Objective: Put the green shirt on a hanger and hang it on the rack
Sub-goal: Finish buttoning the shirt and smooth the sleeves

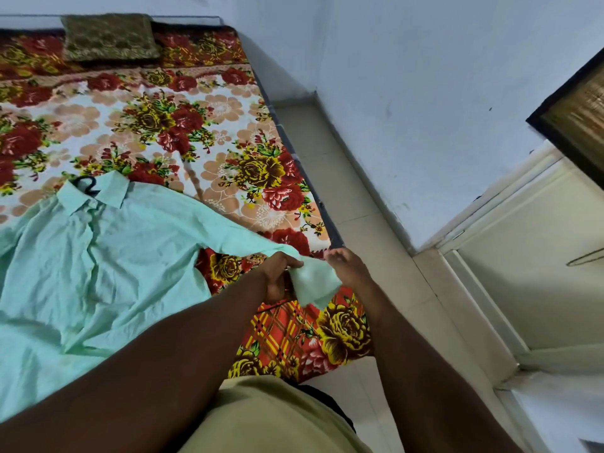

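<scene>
While the green shirt (98,273) is lying spread out, front side up, on the near part of the bed (228,132), the head view is showing both hands working at the end of one long sleeve (235,237), close to the bed's near corner. The left hand (277,273) is curling its fingers round the sleeve just above the cuff (315,284) and is gripping it. The right hand (348,268) is reaching to the upper edge of the same cuff with bent fingers. I cannot tell if it is pinching the cloth or only touching it.

The shirt is looking like thin, light, soft cloth: it is wrinkling and sagging between the hands, so I judge it is going to fold and slide easily and is needing no force. A black hook (89,186) is sticking out at the collar (94,194), toward the middle of the bed, so a hanger is probably sitting inside already. The best place to take hold is, I think, this hook, with the shoulders supported.

No real container is appearing in this view; only the shirt itself is seeming to hold the hanger. A dark patterned pillow (108,37) is lying at the far end of the bed. The rack is not showing.
</scene>
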